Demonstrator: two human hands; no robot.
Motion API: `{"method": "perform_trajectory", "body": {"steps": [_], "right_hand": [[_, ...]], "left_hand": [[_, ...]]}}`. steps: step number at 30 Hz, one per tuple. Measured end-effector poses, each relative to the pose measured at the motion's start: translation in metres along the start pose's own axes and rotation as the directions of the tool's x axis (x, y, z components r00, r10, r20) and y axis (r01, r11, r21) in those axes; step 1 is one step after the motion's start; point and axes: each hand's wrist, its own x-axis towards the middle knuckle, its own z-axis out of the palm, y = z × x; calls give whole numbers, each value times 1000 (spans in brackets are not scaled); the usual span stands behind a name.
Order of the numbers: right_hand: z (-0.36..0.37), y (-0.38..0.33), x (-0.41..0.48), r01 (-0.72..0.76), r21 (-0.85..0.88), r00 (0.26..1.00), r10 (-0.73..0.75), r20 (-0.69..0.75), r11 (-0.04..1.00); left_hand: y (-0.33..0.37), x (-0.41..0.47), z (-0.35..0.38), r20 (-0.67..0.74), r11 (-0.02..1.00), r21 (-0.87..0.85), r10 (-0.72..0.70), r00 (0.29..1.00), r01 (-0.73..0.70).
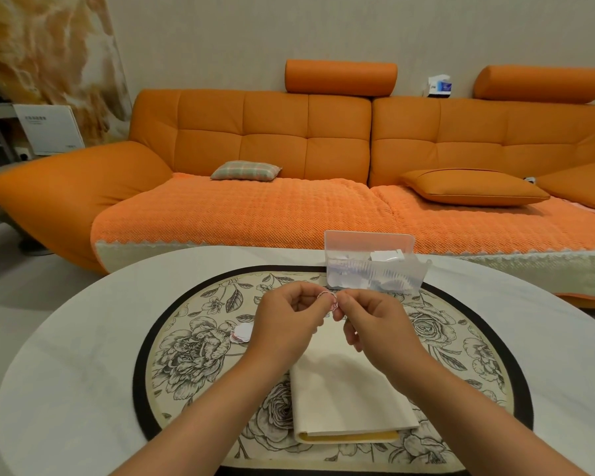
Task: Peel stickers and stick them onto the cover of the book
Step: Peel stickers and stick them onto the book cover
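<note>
Cream book, clear box holding paper pieces

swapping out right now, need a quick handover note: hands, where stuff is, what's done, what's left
Left hand and right hand: both pinch one small round sticker between the fingertips, held in the air above the far end of the book.
Book: closed, cream cover up, lying on the floral mat under the wrists.
Clear box: open at the mat's far edge, white pieces inside.
Scalloped paper pieces: on the mat left of the left hand; stickers or backings, cannot tell.
Done: no sticker shows on the visible part of the cover.
Left: finish peeling this one, press it onto the cover, then repeat.
</note>
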Motion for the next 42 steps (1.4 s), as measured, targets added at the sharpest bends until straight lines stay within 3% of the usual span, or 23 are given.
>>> {"method": "perform_trajectory", "body": {"steps": [4, 6, 9, 14, 18, 23, 30, 35, 40, 42], "right_hand": [[-2, 5, 1, 89, -196, 993, -103, -60, 977], [-3, 7, 1, 135, -260, 984, -159, -74, 956], [-4, 8, -1, 205, -426, 962, -262, -78, 881], [-6, 12, -2, 276, -600, 918, -390, -66, 751], [-6, 11, -3, 319, -654, 892, -451, -38, 686], [-5, 11, -3, 309, -660, 898, -438, -34, 684], [-2, 8, -3, 213, -527, 950, -301, -87, 823], [1, 2, -4, 79, -275, 987, -115, -116, 958], [-1, -9, -4, -55, 29, 998, 56, -26, 998], [-2, -10, -4, -63, 52, 998, 64, -1, 997]], "left_hand": [[-5, -1, -2, -83, 953, 248, 201, 976, -175], [-5, -1, -3, -70, 942, 275, 219, 973, -193], [-5, -1, 0, -2, 960, 235, 159, 987, -154], [0, -5, 2, 47, 998, 50, -48, 998, 46], [3, -6, 2, 70, 996, 47, -76, 995, 72], [-2, -5, 4, 78, 993, 110, -39, 996, 30], [-7, -4, 6, 97, 994, 107, 9, 995, -19], [-7, -2, 7, 123, 998, 58, 12, 992, -19], [-5, 0, 5, 184, 999, 34, 23, 983, -29], [-6, 1, 3, 207, 999, 27, 24, 978, -30]]}}
